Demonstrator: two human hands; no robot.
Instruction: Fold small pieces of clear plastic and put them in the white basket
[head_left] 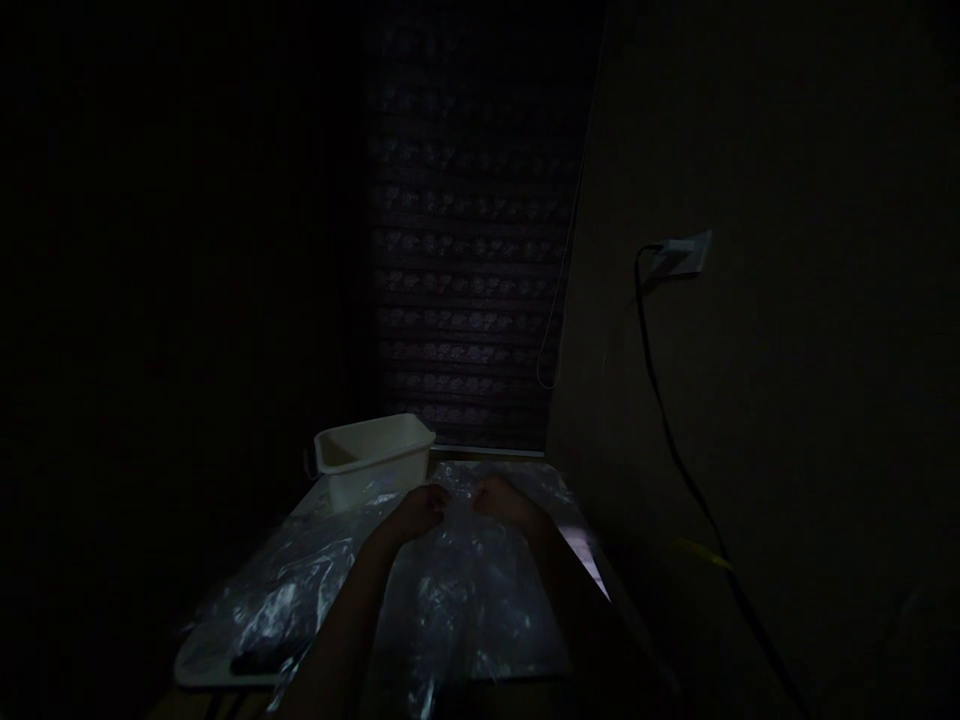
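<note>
A large clear plastic sheet, crinkled and shiny, spreads over a white table and hangs past its near edge. Whether it is a single sheet or a bag I cannot tell. Toward the table's far end, my left hand has its fingers curled closed on the plastic. A short gap to the right, my right hand also pinches the plastic with bent fingers. The light is very dim, so the fingertips are hard to make out.
An off-white plastic tub stands at the table's back left. A dark object lies by the near left corner of the table. Along the right wall, a black cable drops from a socket. A patterned blind hangs behind.
</note>
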